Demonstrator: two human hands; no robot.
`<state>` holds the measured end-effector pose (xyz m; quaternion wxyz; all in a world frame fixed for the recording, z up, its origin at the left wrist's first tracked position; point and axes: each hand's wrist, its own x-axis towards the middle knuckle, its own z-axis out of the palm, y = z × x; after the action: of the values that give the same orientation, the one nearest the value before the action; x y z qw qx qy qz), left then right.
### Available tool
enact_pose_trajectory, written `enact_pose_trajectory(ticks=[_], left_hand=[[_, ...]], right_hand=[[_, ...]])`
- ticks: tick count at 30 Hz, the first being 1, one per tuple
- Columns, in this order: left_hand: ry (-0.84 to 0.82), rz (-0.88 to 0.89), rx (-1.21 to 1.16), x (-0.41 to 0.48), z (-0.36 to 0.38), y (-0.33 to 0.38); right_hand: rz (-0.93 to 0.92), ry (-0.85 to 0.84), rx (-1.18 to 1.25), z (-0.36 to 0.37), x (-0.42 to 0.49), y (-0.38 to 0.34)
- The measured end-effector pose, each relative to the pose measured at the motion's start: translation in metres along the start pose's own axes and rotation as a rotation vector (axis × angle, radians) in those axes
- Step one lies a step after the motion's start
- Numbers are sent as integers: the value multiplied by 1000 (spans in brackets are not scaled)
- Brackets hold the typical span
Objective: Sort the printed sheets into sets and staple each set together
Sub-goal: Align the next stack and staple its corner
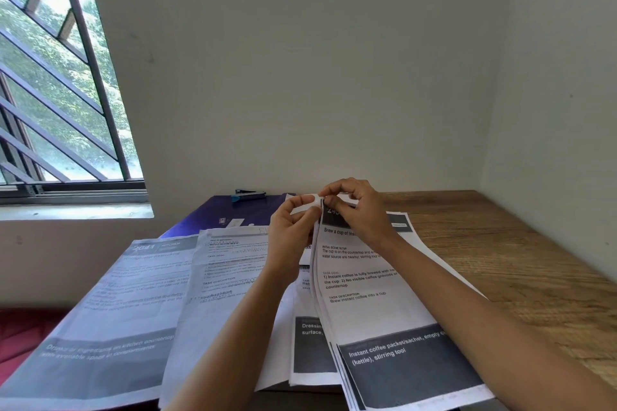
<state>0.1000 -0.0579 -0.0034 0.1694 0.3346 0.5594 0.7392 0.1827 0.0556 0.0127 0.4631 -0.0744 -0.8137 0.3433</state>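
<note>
Currently the left hand [293, 227] and right hand [357, 210] pinch the top corner of the white printed sheet set [374, 310] on the wooden bench [500, 260]; the blue-and-black stapler [248, 194] lies apart, stapling apparently pending.

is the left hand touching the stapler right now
Apart. The head view shows the stapler lying on the purple folder at the back, with bare folder between it and the left hand, which pinches the top corner of the printed sheets.

Daylight from window [63, 77] at left, blown out. Wall [300, 60] evenly lit, soft shadows. Wide-angle bending at edges. Left sheets [110, 310] soft and blurry; right sheet [377, 307] text sharp.
</note>
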Motion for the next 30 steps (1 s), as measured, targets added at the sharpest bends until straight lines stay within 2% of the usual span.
enact_pose_trajectory(ticks=[14, 22, 30], left_hand=[[-78, -71, -73, -1, -3, 1], [-90, -142, -158, 0, -5, 1], [-110, -98, -175, -2, -6, 3]], right_hand=[[-8, 3, 8, 1, 1, 0], [-48, -61, -53, -2, 1, 2], [-61, -4, -19, 0, 2, 3]])
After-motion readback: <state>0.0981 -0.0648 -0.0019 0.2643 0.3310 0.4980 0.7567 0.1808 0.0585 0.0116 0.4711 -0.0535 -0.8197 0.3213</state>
